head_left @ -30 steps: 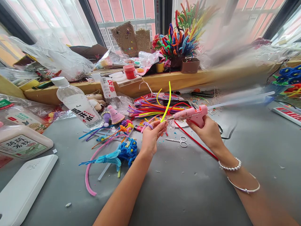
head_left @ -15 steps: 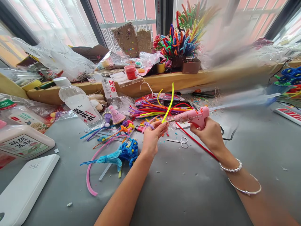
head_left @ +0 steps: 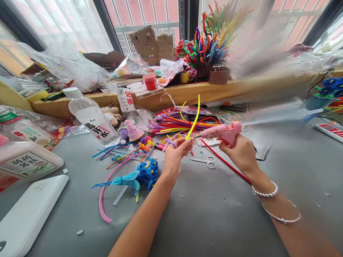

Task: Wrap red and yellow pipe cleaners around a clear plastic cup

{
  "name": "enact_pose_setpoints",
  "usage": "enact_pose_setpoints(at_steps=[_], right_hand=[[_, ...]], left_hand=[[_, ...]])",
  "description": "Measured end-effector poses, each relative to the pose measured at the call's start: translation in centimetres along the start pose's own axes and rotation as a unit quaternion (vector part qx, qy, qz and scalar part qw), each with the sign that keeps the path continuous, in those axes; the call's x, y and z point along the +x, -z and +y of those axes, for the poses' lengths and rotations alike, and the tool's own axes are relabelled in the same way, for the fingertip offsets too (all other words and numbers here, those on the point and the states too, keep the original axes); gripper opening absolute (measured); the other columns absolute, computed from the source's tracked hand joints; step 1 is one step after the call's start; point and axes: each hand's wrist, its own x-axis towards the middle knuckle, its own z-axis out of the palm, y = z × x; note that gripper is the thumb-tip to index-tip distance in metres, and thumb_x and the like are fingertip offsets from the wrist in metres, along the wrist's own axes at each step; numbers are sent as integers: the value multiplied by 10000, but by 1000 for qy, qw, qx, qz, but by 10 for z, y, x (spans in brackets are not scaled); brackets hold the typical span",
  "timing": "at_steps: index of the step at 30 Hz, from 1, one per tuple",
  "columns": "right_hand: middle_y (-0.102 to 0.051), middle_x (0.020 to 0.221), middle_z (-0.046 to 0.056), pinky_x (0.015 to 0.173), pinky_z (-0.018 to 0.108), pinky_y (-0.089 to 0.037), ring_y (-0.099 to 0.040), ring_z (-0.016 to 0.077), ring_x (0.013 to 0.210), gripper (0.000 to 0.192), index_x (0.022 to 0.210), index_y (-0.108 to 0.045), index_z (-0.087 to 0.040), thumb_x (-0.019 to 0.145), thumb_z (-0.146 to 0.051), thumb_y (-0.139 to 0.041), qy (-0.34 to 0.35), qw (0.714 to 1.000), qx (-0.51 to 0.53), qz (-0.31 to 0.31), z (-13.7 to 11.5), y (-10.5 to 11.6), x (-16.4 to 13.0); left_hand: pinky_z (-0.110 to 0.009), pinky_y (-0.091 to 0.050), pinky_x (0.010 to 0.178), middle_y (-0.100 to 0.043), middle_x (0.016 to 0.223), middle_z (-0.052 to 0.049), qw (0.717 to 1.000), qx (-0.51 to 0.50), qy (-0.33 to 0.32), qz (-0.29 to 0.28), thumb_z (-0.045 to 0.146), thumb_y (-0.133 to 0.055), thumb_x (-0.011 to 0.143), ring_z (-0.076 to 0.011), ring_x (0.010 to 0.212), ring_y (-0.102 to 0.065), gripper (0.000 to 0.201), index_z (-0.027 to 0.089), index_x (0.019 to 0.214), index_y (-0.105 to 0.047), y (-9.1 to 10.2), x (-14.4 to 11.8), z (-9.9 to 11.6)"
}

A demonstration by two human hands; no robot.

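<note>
My left grip [head_left: 173, 154] pinches a yellow pipe cleaner [head_left: 195, 119], free end toward 1 o'clock. My right grip [head_left: 239, 151] is wrapped round a pink hot glue gun [head_left: 223, 131], nozzle [head_left: 198, 136] toward 9 o'clock, near the pipe cleaner's lower end; contact hard to tell. On the bench [head_left: 209, 221] from left grip: scissors [head_left: 210, 162] 3 o'clock, blue flowers [head_left: 148, 171] 8.

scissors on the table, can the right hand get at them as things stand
Probably not freely: the scissors lie near the right hand and nothing seems to cover them, but that hand is wrapped around the glue gun.
</note>
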Motion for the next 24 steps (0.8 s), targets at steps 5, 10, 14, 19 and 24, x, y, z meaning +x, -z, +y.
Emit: enact_pose_setpoints(at_steps=[5,10,14,19,24], right_hand=[[-444,491,-6,447,267,-283,-423,142,446,240,576,-374,-222,623,-382,-546,3,1000,-13,-4,1,0,0],[-455,498,-1,452,267,-278,-423,144,449,232,594,-386,-219,632,-383,-546,14,1000,-19,-6,4,-1,1],[-478,516,1,454,258,-270,-430,139,456,214,614,-403,-211,635,-370,-546,22,1000,-17,-8,4,-2,1],[-454,480,-18,443,246,-255,-406,122,430,229,587,-380,-215,636,-363,-548,17,1000,-11,-15,2,-1,2],[-465,500,-14,452,246,-257,-412,125,449,201,599,-383,-214,637,-341,-533,21,999,-20,-14,3,0,2]], left_hand=[[-240,-488,720,-699,735,-44,1000,3,-2,-3,179,-718,579,-123,693,-649,210,125,757,-621,0,1,-1],[-248,-487,729,-700,752,-52,1000,8,-7,-7,189,-719,579,-130,702,-650,211,124,758,-627,1,2,-2],[-252,-486,747,-700,756,-55,1000,4,-5,-3,183,-723,574,-134,731,-650,212,118,753,-631,1,2,-2],[-233,-491,720,-697,741,-45,1000,-1,-10,0,167,-715,583,-120,707,-646,186,118,742,-633,2,2,-2],[-229,-495,701,-694,713,-39,1000,-6,-11,11,154,-707,589,-117,689,-646,167,123,731,-626,2,2,-1]])
